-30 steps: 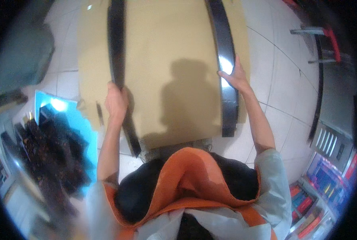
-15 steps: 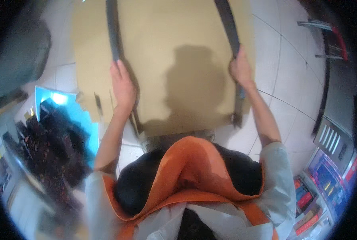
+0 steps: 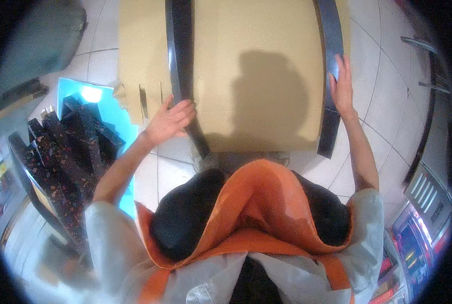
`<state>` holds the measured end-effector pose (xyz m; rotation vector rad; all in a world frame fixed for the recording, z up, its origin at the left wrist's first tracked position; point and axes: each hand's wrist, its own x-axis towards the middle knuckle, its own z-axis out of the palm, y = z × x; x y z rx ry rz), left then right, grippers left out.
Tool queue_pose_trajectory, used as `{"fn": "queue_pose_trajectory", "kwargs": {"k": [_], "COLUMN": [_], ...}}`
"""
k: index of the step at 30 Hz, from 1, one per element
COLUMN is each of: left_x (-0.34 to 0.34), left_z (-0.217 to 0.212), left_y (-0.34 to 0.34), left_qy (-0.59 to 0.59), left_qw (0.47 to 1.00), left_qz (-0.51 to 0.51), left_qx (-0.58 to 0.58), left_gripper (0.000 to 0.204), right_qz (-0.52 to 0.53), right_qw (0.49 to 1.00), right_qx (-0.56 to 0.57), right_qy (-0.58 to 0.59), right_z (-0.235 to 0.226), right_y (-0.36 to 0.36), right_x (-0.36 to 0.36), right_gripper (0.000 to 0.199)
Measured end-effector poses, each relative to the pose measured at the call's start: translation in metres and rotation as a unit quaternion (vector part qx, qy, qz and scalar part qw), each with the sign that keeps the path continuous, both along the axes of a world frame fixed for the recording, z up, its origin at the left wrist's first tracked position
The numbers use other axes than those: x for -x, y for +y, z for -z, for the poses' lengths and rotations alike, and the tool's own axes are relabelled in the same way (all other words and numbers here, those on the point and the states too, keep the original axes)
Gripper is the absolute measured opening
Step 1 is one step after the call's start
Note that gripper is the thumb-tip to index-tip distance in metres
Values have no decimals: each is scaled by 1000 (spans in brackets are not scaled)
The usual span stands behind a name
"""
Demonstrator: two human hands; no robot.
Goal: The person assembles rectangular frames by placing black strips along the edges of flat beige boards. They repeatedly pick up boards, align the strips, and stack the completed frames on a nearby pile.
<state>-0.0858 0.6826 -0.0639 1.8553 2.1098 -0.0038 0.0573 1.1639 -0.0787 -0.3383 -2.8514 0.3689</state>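
A large sheet of tan cardboard (image 3: 256,76) lies flat on the white tiled floor (image 3: 383,131), and two long dark glossy strips run across it from the far side toward the person. The left strip (image 3: 181,66) crosses the board's left part and juts past its near edge; the right strip (image 3: 331,45) follows the board's right edge and also overhangs the near edge.

The left hand (image 3: 170,121) rests on the left strip near the board's near corner, fingers spread and laid flat over strip and cardboard, gripping nothing. The right hand (image 3: 341,86) lies along the right strip, fingers together and stretched out, palm pressed down on it.

The cardboard's left edge has a few short cut slits (image 3: 144,99). Just left of that, a bright blue sheet (image 3: 91,96) lies on the floor, and on it stands a heap of dark speckled slabs (image 3: 64,152), leaning against one another. No box or bin shows; the slabs sit loose.
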Motion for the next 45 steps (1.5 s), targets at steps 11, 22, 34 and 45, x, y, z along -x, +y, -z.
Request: {"fn": "queue_pose_trajectory", "kwargs": {"k": [11, 22, 34, 45], "left_x": [-19, -4, -18, -27], "left_z": [14, 12, 5, 21], "left_y": [23, 89, 173, 183], "left_qy": [136, 41, 64, 100], "left_qw": [974, 997, 996, 993], "left_qz": [-179, -47, 56, 64], "left_qx": [-29, -51, 31, -5], "left_gripper": [29, 18, 73, 70], "right_qz": [-189, -231, -325, -353], "right_qw": [934, 957, 924, 912], "right_qx": [-182, 1, -112, -90], "right_qy": [-243, -177, -169, -190], "right_z": [-29, -6, -3, -7], "right_y": [-1, -21, -63, -73], "right_x": [-128, -52, -4, 1], "right_gripper": [79, 22, 8, 10]}}
